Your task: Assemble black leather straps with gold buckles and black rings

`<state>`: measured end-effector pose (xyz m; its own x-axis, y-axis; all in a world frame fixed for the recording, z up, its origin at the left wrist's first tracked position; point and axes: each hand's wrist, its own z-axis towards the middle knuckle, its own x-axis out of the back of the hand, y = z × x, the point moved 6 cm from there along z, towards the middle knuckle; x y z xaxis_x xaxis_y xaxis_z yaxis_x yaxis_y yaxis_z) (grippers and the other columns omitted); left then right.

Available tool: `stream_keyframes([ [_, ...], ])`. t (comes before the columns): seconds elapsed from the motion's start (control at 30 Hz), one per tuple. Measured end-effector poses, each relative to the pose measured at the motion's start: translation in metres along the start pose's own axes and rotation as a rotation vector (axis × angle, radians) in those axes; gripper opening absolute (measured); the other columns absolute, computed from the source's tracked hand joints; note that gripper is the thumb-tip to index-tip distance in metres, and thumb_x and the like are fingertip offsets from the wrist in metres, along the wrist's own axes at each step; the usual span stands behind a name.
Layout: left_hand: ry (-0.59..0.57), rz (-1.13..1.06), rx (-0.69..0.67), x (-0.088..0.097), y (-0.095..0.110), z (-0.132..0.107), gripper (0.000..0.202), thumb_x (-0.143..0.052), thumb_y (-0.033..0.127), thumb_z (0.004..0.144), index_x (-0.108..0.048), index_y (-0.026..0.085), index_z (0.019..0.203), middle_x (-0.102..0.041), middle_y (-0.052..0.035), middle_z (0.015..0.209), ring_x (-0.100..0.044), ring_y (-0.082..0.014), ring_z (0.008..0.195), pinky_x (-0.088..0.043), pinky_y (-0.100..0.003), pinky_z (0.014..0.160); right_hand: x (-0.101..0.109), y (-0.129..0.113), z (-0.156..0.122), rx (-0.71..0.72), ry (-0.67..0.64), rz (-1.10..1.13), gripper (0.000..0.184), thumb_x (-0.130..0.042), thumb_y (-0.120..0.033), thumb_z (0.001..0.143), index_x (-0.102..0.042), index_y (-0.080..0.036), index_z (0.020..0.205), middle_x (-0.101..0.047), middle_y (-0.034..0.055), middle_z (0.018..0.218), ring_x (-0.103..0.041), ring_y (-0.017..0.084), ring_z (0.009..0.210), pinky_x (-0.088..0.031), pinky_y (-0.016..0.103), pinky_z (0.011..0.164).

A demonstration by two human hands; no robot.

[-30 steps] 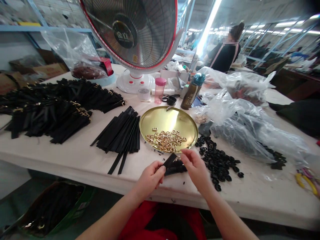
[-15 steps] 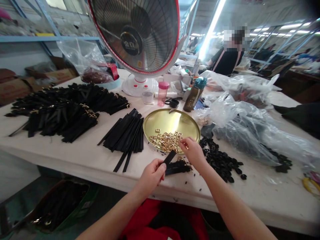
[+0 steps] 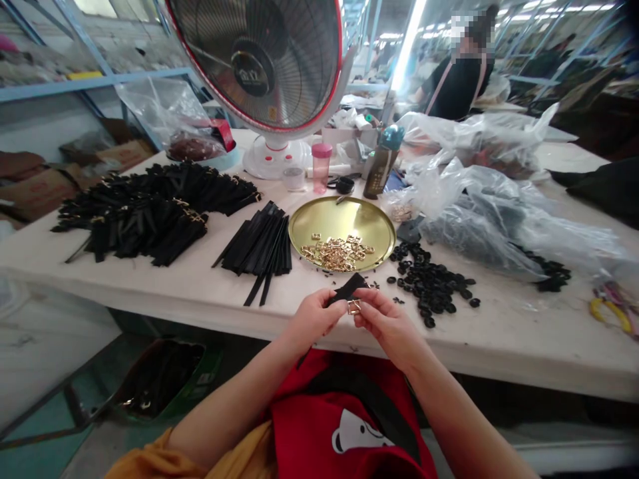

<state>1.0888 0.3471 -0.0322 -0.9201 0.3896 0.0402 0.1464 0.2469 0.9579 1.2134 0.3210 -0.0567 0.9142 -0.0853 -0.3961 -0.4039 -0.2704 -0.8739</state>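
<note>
My left hand (image 3: 315, 318) pinches the lower end of a black strap (image 3: 348, 289) at the table's front edge. My right hand (image 3: 383, 320) is closed on a small gold buckle (image 3: 354, 306), held against that strap between both hands. Just beyond them stands a round gold tray (image 3: 344, 223) with several gold buckles (image 3: 337, 252) heaped in its near half. A bundle of loose black straps (image 3: 262, 247) lies left of the tray. Small black loops (image 3: 428, 285) are scattered to its right.
A big pile of black straps with gold fittings (image 3: 150, 211) covers the table's left. A red-rimmed fan (image 3: 259, 60), a pink cup (image 3: 320, 166) and a bottle (image 3: 380, 166) stand behind the tray. Plastic bags (image 3: 489, 219) fill the right. Another person (image 3: 456, 76) stands far back.
My right hand reached into the tray, took a gold buckle and came back to the strap. Both hands now hold strap and buckle together, closer to me.
</note>
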Motion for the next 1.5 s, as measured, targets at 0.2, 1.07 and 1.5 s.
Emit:
stream_keyframes([
  [0.2,0.009,0.027,0.02,-0.004,-0.007,-0.001,0.02,-0.052,0.034,0.072,-0.045,0.015,0.069,-0.037,0.0084,0.044,-0.031,-0.0039,0.037,-0.025,-0.016,0.036,0.004,0.004,-0.005,0.038,0.011,-0.128,0.028,-0.067,-0.036,0.069,-0.06,-0.02,0.092,-0.063,-0.0016,0.077,-0.058,0.008,0.063,-0.047,0.024,0.065],
  [1.07,-0.114,-0.054,0.03,-0.004,-0.026,-0.001,0.025,-0.044,0.04,0.08,-0.044,0.016,0.073,-0.041,0.0066,0.051,-0.033,-0.0055,0.041,-0.027,-0.018,0.04,0.005,0.022,-0.008,-0.035,0.131,0.145,0.035,-0.072,-0.027,0.063,-0.062,-0.023,0.097,-0.061,-0.0044,0.078,-0.057,0.006,0.065,-0.049,0.023,0.068],
  [1.5,-0.077,0.351,-0.161,0.006,-0.033,-0.018,0.029,-0.039,0.032,0.084,-0.061,0.016,0.095,-0.061,-0.0023,0.082,-0.053,-0.0162,0.076,-0.039,-0.025,0.072,0.014,0.041,0.004,-0.121,0.208,0.406,0.023,-0.076,-0.025,0.058,-0.067,-0.023,0.079,-0.058,-0.0051,0.064,-0.047,0.002,0.05,-0.041,0.012,0.041],
])
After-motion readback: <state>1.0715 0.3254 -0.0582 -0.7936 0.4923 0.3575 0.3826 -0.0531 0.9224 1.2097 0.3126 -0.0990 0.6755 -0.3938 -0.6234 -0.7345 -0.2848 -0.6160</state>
